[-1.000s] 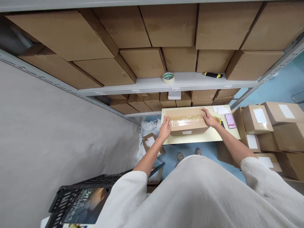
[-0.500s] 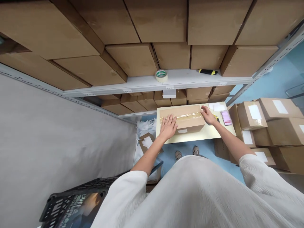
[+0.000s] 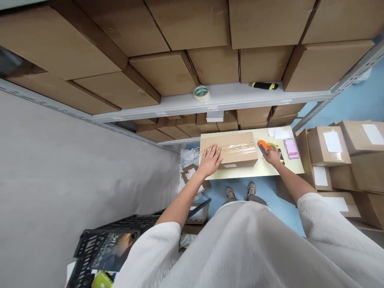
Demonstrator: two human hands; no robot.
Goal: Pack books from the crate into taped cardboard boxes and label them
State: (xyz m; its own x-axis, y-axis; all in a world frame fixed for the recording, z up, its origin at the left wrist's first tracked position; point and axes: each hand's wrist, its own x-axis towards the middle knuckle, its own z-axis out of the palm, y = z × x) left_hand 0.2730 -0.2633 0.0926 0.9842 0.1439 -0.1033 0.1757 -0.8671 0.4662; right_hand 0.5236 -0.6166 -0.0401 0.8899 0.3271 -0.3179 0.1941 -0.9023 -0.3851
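Note:
A long cardboard box (image 3: 237,141) lies on the pale yellow table (image 3: 234,173), with shiny clear packing tape (image 3: 240,147) running along its top. My left hand (image 3: 210,159) rests flat near the box's left end, fingers spread. To the right of the box, my right hand (image 3: 272,156) is closed around an orange tape dispenser (image 3: 263,146), partly covered by the fingers. Just beyond that hand, a black and yellow utility knife (image 3: 281,156) lies on the table.
White papers (image 3: 279,133) and a pink blurred item (image 3: 291,148) lie at the table's right. Shelves full of cartons (image 3: 214,66) rise ahead, holding a tape roll (image 3: 202,93) and another knife (image 3: 264,85). Labelled boxes (image 3: 330,145) are stacked right; a black crate (image 3: 87,244) stands lower left.
My right hand has left the box's right end, moved right and taken hold of the orange tape dispenser. My left hand stays on the box. The view has shifted slightly.

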